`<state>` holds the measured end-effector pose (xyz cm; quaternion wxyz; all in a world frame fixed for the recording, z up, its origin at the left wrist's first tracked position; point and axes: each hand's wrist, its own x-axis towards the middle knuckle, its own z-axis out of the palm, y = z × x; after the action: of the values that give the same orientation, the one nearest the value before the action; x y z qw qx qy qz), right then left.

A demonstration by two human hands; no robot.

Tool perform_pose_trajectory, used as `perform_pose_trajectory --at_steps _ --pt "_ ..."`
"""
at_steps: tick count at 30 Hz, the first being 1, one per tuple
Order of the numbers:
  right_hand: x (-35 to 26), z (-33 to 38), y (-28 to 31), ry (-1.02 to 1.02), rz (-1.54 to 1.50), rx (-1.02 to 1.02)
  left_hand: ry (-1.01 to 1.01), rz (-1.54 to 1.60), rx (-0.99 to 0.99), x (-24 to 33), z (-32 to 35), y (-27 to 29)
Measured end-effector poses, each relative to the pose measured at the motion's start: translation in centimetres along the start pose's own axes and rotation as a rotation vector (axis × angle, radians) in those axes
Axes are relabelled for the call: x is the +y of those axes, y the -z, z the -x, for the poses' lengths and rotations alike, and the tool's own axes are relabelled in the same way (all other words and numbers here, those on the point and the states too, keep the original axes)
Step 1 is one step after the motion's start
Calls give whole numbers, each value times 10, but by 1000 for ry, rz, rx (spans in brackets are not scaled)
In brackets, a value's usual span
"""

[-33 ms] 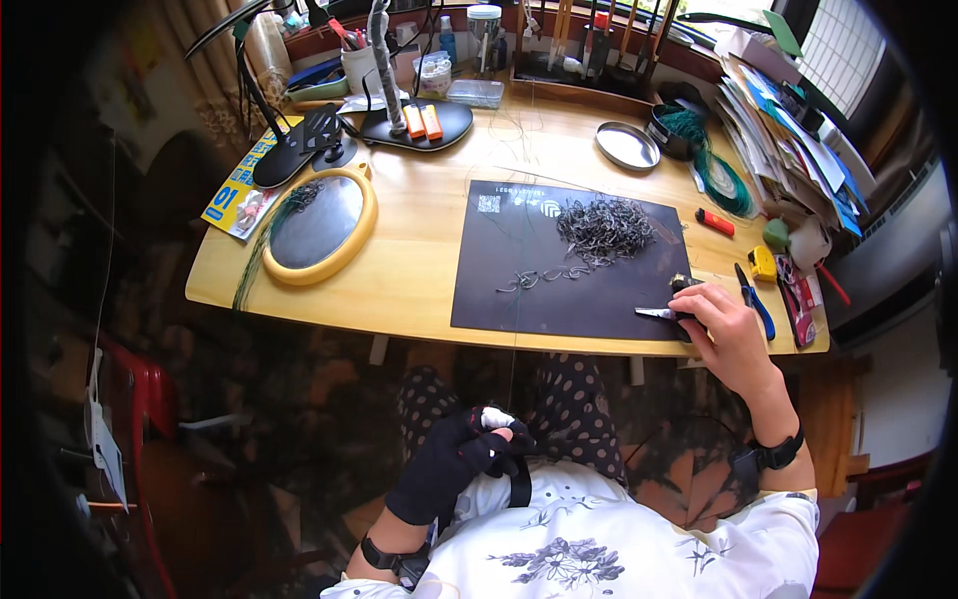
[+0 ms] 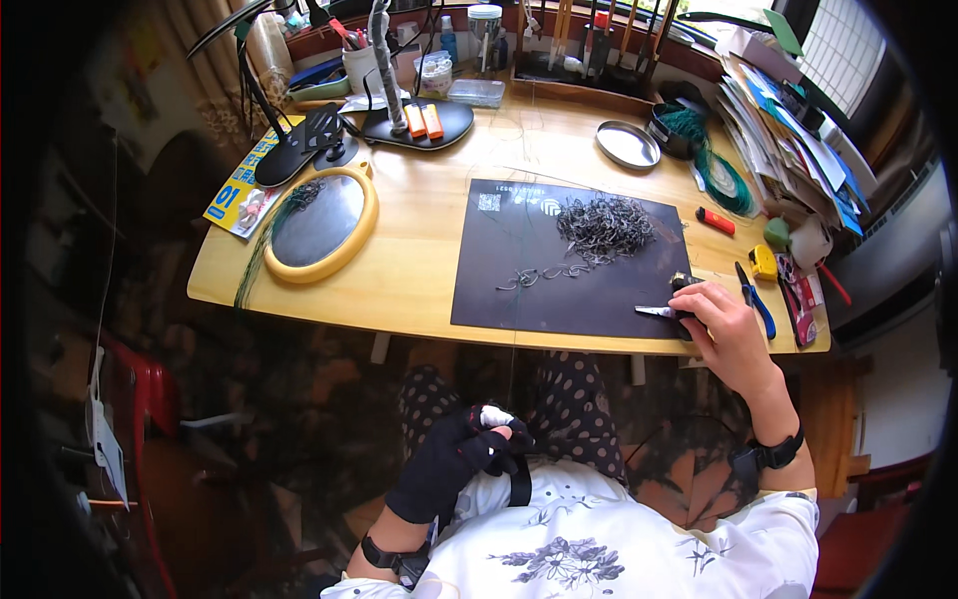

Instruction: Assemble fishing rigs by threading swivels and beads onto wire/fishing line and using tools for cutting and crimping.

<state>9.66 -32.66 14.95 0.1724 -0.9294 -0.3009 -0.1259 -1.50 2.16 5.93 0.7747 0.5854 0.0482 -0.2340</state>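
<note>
Meanwhile, wire work sat midway on the black mat (image 2: pixel 559 290).
Right hand (image 2: pixel 723 329) gripped a small metal tool (image 2: pixel 656 311) at the mat's lower right; gloved left hand (image 2: pixel 454 459) lay curled in the lap; a few bent pieces (image 2: pixel 539 275) lay apart from the large wire pile (image 2: pixel 604 225), seemingly unworked.

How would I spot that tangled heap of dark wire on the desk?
Find the black rectangular mat lying on the pale wooden desk. On the mat's upper right part sits the tangled heap of dark grey wire. Unlike the few loose strands below it, it is one dense mound.
</note>
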Motion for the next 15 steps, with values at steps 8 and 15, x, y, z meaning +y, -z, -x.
perform_pose_trajectory --at_steps 8,15 --pt "2 1 4 40 114 -76 41 71 58 -8 5 -2" --pt "-31 13 -18 -159 -849 -46 41 20 95 -12 0 -6"
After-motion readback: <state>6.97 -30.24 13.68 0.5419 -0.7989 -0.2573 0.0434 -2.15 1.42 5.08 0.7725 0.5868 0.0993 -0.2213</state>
